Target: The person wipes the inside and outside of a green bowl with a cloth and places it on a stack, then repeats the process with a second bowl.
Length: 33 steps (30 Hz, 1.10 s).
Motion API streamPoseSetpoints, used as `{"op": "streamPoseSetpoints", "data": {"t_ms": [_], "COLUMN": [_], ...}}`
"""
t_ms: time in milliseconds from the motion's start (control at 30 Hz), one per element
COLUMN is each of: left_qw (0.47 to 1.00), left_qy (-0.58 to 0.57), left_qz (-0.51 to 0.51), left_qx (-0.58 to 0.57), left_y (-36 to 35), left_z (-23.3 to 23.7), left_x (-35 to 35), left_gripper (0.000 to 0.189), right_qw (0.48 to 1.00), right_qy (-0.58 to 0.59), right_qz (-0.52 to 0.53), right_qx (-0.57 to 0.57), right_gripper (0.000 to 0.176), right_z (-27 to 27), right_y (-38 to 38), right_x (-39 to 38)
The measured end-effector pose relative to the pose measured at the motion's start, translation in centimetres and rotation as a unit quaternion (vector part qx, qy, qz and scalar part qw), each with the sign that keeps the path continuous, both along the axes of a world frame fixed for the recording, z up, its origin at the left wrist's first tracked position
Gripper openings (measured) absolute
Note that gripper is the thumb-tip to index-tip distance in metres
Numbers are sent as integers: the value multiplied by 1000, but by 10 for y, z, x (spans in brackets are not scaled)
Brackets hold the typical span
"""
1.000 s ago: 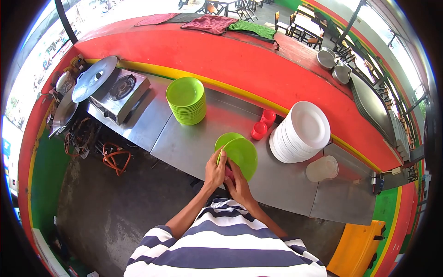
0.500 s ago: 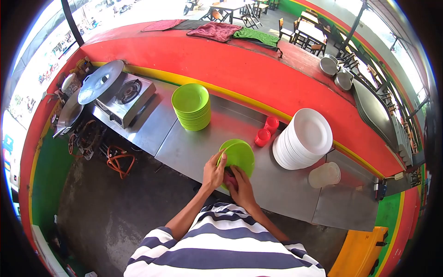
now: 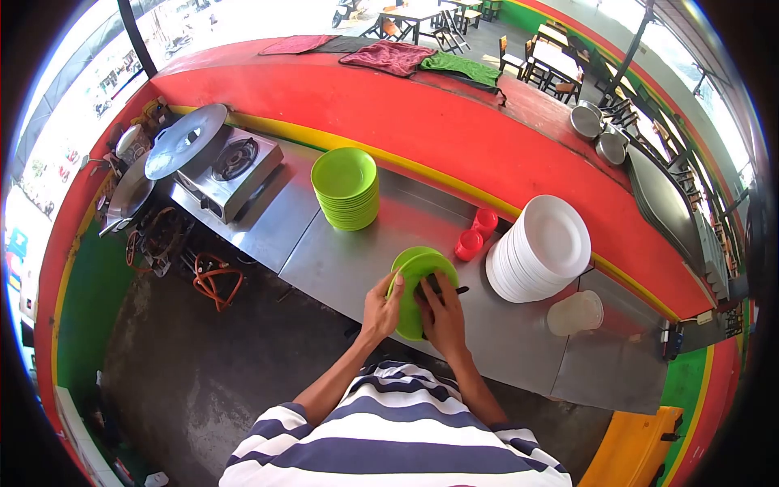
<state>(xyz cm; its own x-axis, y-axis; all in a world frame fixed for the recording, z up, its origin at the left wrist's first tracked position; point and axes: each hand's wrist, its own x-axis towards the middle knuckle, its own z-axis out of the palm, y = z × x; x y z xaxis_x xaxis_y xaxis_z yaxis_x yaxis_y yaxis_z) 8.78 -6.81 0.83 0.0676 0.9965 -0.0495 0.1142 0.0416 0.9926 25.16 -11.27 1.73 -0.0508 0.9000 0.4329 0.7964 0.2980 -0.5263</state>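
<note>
Two or so green plates [image 3: 418,261] overlap just above the steel counter, in front of the striped shirt. My left hand [image 3: 381,308] grips their left rim, thumb on the upper face. My right hand [image 3: 442,312] presses a dark cloth [image 3: 434,284] against the plate's face, its fingers bent over the cloth. Behind and to the left stands a tall stack of green plates [image 3: 345,174]. Two red cups [image 3: 469,244] stand beyond my right hand, next to a stack of white plates [image 3: 554,237].
A gas stove [image 3: 231,174] and a large round metal pan lid [image 3: 187,141] are at the left. A translucent container [image 3: 575,313] stands right of the white plates. Cloths [image 3: 387,58] lie on the red wall [image 3: 365,101]; metal pots [image 3: 586,120] sit at its right.
My right hand has moved up and to the right over the plate's face with the cloth. The whole view has shifted slightly, while my left hand keeps its hold on the rim.
</note>
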Motion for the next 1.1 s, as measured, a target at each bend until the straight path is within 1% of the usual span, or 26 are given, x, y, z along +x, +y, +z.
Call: {"op": "streamPoseSetpoints", "data": {"t_ms": [67,100,200,300,400,500,600,633,700,733,833,900,1000,1100], "left_qw": [999,999,999,998,998,999,991,992,992,994,998,1000,999,999], "left_qy": [-6,-10,-16,-46,-45,-7,84,72,49,42,15,-12,-21,8], "left_qz": [12,18,17,0,-17,-50,-102,-101,-99,-88,-54,-29,-22,-47], "left_qx": [33,49,48,41,26,-6,0,-18,-55,-51,-28,4,25,-5], "left_y": [4,6,7,8,7,7,2,2,4,5,9,12,16,15], "left_z": [2,5,10,7,9,18,37,36,31,28,17,11,9,5], "left_x": [-2,-2,-2,0,1,-2,-4,-6,-10,-10,-10,-8,-5,-1], "left_gripper": [59,59,59,59,59,61,63,63,64,64,64,64,64,64], "right_qw": [991,988,979,962,947,961,996,998,1000,1000,999,994,980,971], "right_qy": [81,60,130,204,266,228,85,62,22,1,12,78,154,196], "right_qz": [62,83,94,131,152,127,41,0,-19,-27,25,39,79,104], "right_qx": [-83,-118,-123,-124,-98,-87,5,25,12,6,-34,-66,-95,-89], "right_gripper": [65,74,79,82,75,69,66,65,66,67,69,69,69,68], "right_z": [3,8,15,13,20,18,9,6,1,0,2,8,15,16], "right_y": [-15,-20,-32,-31,-24,-15,-4,0,0,0,-7,-15,-21,-18], "right_x": [-4,-7,-19,-25,-28,-20,-10,-7,4,7,7,0,-13,-19]}}
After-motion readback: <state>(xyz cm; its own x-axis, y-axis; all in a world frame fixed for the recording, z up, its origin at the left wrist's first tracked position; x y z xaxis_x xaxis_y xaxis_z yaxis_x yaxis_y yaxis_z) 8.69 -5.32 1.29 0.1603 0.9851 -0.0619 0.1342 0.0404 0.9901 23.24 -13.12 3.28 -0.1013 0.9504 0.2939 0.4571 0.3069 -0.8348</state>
